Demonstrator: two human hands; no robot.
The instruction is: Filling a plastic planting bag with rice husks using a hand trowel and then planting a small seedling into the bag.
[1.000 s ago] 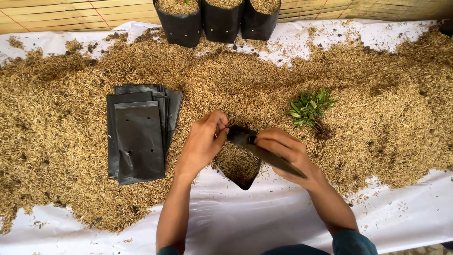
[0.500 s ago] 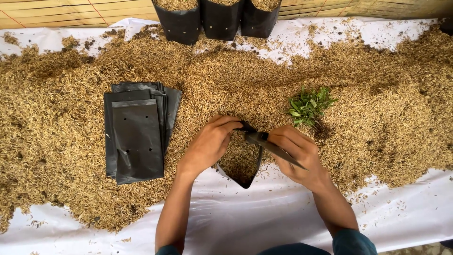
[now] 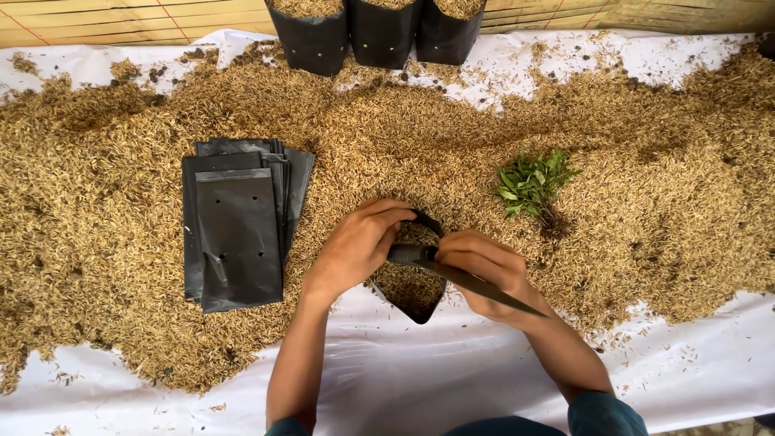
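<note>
Both hands are on a small black grow bag half full of rice husk, lying at the near edge of the husk pile. Left hand has its fingers curled over the bag's open rim, and the right hand is closed around a dark flat tool. A stack of empty black bags sits to the left, and a little green seedling lies just to the right.

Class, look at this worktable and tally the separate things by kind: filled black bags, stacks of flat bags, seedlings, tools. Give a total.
Filled black bags: 4, namely three at the back and one between the hands
Stack of flat bags: 1
Seedling bunch: 1
Dark tool: 1
Total: 7
</note>
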